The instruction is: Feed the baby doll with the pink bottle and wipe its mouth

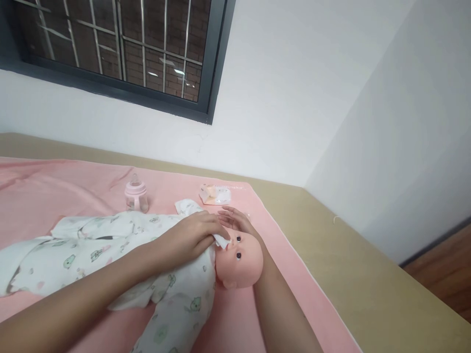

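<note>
A baby doll (pixel 241 262) in a white printed romper (pixel 121 245) lies on a pink blanket (pixel 44 191), its head to the right. My left hand (pixel 195 234) reaches over the doll's chest and pinches a small white wipe (pixel 222 240) against the doll's mouth. My right hand (pixel 237 221) rests behind the top of the doll's head, fingers stretched flat and holding nothing.
A pink baby bottle (pixel 136 194) stands on the blanket behind the doll. A pack of wipes (pixel 215 194) lies near the blanket's far right corner. The blanket covers a tan surface (pixel 360 274) set against white walls, with a barred window above.
</note>
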Demonstrator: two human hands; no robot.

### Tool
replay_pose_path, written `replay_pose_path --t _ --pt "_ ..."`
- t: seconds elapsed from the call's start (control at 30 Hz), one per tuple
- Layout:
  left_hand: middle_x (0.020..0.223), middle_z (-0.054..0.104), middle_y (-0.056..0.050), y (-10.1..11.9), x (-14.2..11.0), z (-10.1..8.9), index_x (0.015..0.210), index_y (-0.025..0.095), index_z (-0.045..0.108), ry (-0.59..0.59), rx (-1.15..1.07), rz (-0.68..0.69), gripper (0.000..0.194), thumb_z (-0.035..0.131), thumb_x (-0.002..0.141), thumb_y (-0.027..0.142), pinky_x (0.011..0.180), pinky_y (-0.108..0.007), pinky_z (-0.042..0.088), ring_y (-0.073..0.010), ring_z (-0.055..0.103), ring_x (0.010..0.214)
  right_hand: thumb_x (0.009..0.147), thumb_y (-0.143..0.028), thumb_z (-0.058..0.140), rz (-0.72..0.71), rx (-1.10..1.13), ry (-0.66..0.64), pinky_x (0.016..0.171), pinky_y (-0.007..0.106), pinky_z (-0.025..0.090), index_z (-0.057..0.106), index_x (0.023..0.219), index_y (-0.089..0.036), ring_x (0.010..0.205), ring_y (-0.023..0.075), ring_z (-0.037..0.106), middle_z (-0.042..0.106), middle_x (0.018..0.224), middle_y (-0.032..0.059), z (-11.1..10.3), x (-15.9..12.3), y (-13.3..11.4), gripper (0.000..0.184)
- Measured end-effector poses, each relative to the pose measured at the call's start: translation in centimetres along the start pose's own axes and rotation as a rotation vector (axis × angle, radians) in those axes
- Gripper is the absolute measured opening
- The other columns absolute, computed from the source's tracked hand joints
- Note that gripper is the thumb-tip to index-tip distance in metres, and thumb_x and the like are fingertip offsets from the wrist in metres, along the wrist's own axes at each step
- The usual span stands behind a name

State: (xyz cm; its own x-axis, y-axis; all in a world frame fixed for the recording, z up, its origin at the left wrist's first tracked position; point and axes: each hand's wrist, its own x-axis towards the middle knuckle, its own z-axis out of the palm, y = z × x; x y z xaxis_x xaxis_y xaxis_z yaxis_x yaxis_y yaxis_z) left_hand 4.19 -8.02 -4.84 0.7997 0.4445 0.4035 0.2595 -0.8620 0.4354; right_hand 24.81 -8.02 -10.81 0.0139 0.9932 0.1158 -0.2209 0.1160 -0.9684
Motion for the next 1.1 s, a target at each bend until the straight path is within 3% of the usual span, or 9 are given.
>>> replay_pose_path --t 0.13,0.3,0.5,0.77,0.93,1.1 --pt "0.099 0.067 -0.003 0.3 0.1 -0.1 0.099 0.021 0.069 -0.042 -0.026 -0.014 0.045 0.038 0.076 -0.002 0.088 -0.031 0.045 -0.0182 0.059 0.096 0.055 -0.039 0.083 -0.004 0.005 0.010 0.109 0.042 0.041 0.067 0.097 -0.027 0.119 0.0253 0.056 0.062 0.122 0.0047 0.2 0.0 -0.4 0.047" --pt "0.098 0.067 -0.003 0.3 0.0 0.0 0.099 0.021 0.069 -0.049 0.000 -0.020 0.045 0.037 0.077 -0.002 0.087 -0.031 0.044 -0.0185 0.058 0.096 0.052 -0.037 0.085 -0.050 -0.055 -0.034 0.109 0.043 0.040 0.065 0.109 -0.031 0.124 0.0262 0.052 0.060 0.126 0.0048 -0.3 -0.9 0.0 0.062" --pt "0.099 0.066 -0.004 -0.1 0.1 0.4 0.102 0.020 0.069 -0.040 0.041 -0.024 0.042 0.039 0.081 -0.001 0.085 -0.032 0.044 -0.0199 0.057 0.095 0.068 -0.043 0.075 0.017 0.010 -0.030 0.109 0.043 0.040 0.064 0.111 -0.029 0.121 0.0241 0.055 0.061 0.124 0.0056 -0.7 -0.2 0.5 0.047" --pt "0.101 0.065 -0.005 -0.3 0.1 0.6 0.106 0.021 0.069 -0.052 0.091 -0.052 0.038 0.040 0.087 0.005 0.086 -0.035 0.042 -0.0221 0.056 0.095 0.059 -0.037 0.081 -0.029 -0.006 -0.039 0.109 0.043 0.040 0.064 0.110 -0.029 0.121 0.0242 0.055 0.062 0.123 0.0042 -0.7 -0.4 0.5 0.054" --pt "0.109 0.066 -0.003 -0.6 -0.1 0.2 0.110 0.022 0.064 -0.012 0.055 -0.012 0.033 0.040 0.091 0.010 0.093 -0.033 0.040 -0.0199 0.056 0.103 0.063 -0.040 0.078 0.069 0.095 0.001 0.108 0.041 0.040 0.065 0.103 -0.028 0.116 0.0215 0.059 0.066 0.114 0.0036 -1.3 1.4 1.4 0.044" --pt "0.129 0.059 -0.004 -1.3 -0.3 -0.9 0.127 0.025 0.052 0.013 0.002 -0.152 0.034 0.041 0.096 0.026 0.096 -0.034 0.041 -0.0221 0.054 0.114 0.063 -0.036 0.079 0.175 0.081 -0.055 0.105 0.042 0.041 0.065 0.098 -0.021 0.107 0.0213 0.061 0.066 0.108 0.0052 -2.8 4.1 2.1 0.041"
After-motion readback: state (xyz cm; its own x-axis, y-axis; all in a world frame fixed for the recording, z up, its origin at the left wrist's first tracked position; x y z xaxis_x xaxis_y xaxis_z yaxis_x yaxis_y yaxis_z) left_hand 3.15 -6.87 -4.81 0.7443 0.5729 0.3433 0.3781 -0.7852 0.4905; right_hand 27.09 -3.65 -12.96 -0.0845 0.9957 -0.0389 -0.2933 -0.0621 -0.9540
